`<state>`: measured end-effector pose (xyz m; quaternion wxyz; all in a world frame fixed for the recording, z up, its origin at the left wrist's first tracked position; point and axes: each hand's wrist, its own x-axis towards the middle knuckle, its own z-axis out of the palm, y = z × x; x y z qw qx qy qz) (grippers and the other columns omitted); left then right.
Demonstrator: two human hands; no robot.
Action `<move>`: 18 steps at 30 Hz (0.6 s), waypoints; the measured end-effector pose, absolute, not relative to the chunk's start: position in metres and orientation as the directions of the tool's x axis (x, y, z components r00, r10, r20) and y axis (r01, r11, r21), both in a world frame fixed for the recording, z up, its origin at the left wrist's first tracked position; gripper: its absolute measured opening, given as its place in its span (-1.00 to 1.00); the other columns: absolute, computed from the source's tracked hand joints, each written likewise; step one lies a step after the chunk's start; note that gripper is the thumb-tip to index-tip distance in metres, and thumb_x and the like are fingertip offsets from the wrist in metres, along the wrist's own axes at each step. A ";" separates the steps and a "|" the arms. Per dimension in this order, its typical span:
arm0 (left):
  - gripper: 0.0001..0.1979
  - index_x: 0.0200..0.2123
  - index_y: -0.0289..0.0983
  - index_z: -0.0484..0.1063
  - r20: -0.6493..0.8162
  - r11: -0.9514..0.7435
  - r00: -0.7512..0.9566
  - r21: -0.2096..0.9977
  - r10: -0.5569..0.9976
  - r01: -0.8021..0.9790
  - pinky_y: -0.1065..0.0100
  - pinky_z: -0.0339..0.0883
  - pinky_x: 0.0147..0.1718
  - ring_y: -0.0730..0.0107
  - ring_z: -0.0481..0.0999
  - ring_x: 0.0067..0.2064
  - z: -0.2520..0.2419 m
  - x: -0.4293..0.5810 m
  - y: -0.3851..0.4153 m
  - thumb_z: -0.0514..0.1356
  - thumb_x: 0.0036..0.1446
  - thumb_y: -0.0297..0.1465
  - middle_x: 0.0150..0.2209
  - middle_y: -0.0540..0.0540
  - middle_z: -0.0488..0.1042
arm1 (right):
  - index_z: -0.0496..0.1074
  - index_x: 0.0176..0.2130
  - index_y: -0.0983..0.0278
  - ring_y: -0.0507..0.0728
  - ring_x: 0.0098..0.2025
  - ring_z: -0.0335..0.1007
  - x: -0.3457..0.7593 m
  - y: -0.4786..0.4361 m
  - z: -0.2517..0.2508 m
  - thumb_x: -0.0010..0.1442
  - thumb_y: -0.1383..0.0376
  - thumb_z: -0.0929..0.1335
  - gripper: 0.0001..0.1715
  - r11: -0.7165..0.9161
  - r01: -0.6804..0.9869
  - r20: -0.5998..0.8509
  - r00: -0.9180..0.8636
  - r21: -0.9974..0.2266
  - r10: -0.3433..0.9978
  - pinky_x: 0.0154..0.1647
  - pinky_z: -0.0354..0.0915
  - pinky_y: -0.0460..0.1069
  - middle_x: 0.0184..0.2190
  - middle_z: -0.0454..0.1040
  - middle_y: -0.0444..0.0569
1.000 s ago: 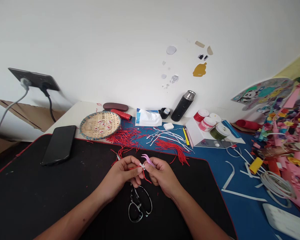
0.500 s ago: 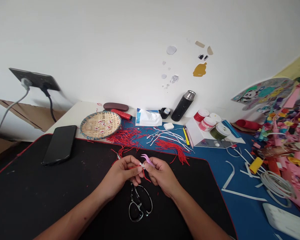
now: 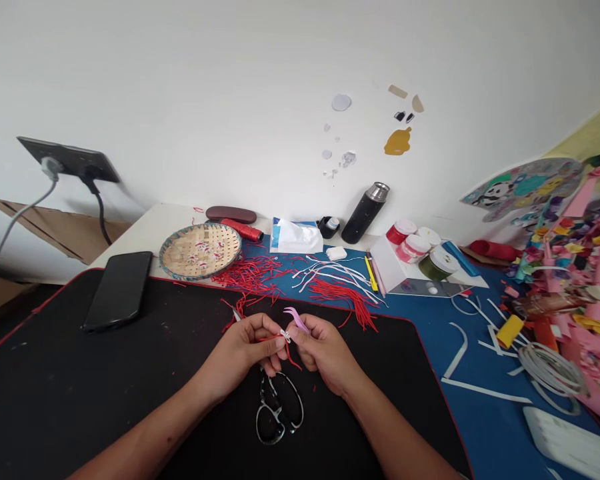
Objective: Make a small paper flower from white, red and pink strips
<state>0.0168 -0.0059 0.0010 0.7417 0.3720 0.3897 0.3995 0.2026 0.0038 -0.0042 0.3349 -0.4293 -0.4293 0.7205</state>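
Between my two hands is a small looped knot of white cord (image 3: 286,335), with a red cord (image 3: 294,357) running from it and its end hanging down. My left hand (image 3: 253,347) pinches the knot from the left between thumb and fingers. My right hand (image 3: 323,347) is closed around purple tweezers (image 3: 297,318), their curved tips pointing up and left. Its thumb and forefinger also meet the knot's right side. Scissors (image 3: 273,417) lie on the black mat, handles toward me, blades partly hidden beneath my left hand.
Behind the hands lie cut red cords (image 3: 250,273) and white cords (image 3: 337,270). A woven basket (image 3: 180,250) holds small red-and-white pieces. A phone (image 3: 117,290) rests at left. A black flask (image 3: 365,213) and ribbon spools (image 3: 413,247) stand farther back, with colourful paper flowers (image 3: 580,267) at right.
The view has shifted very slightly. Both hands keep their grip near the same spot; the knot has turned a little, and the hanging red end has swung slightly.
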 end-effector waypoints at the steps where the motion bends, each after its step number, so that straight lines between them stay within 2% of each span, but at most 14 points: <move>1: -0.56 -0.36 -0.30 0.44 -0.281 0.405 0.379 0.863 0.881 -0.301 0.46 0.43 -0.56 0.45 0.55 -0.54 0.001 0.017 -0.006 0.53 -0.07 -0.14 -0.47 -0.06 0.64 | 0.37 -0.28 0.27 -0.11 -0.69 -0.24 0.203 0.004 -0.004 0.15 -0.08 0.50 -0.49 -0.404 -0.110 -0.330 -0.404 -0.908 0.853 -0.69 -0.25 -0.14 -0.70 0.08 -0.38; 10: -0.58 -0.33 -0.30 0.44 -0.255 0.369 0.379 0.890 0.890 -0.267 0.45 0.43 -0.53 0.45 0.56 -0.52 -0.001 0.015 -0.008 0.51 -0.01 -0.14 -0.47 -0.02 0.62 | 0.36 -0.29 0.26 -0.11 -0.69 -0.21 0.202 0.003 -0.008 0.17 -0.09 0.48 -0.49 -0.380 -0.067 -0.325 -0.397 -0.923 0.858 -0.69 -0.22 -0.14 -0.66 0.19 -0.33; 18: -0.58 -0.32 -0.29 0.42 -0.251 0.343 0.359 0.913 0.899 -0.222 0.44 0.42 -0.51 0.45 0.56 -0.50 -0.003 0.014 -0.009 0.49 0.01 -0.13 -0.46 -0.01 0.61 | 0.35 -0.30 0.26 -0.10 -0.69 -0.22 0.202 0.003 -0.006 0.19 -0.10 0.46 -0.50 -0.368 -0.048 -0.320 -0.397 -0.929 0.860 -0.70 -0.22 -0.14 -0.68 0.12 -0.36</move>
